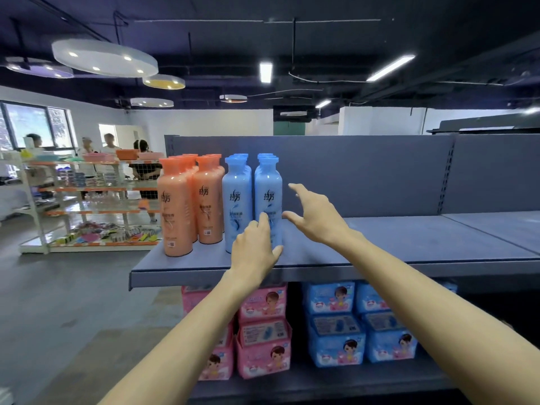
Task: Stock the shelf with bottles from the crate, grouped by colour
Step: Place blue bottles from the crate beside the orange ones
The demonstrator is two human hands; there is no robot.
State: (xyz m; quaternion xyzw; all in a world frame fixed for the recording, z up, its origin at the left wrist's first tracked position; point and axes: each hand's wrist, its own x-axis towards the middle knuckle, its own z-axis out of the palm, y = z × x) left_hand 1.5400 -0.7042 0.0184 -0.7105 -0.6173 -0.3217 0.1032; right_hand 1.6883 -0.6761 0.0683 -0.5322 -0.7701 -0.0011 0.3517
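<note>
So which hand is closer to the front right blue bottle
Left. The left hand wraps the front right blue bottle low down; the right hand hovers open just to its right, not touching.

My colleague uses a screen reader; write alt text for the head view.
The left hand rests on the front right blue bottle on a grey shelf, the right hand open beside it. Orange bottles stand grouped left of the blue.

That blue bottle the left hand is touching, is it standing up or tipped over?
Upright. The front blue bottle stands on its base on the shelf, cap on top, level with its neighbours, with the left hand against its lower part.
</note>
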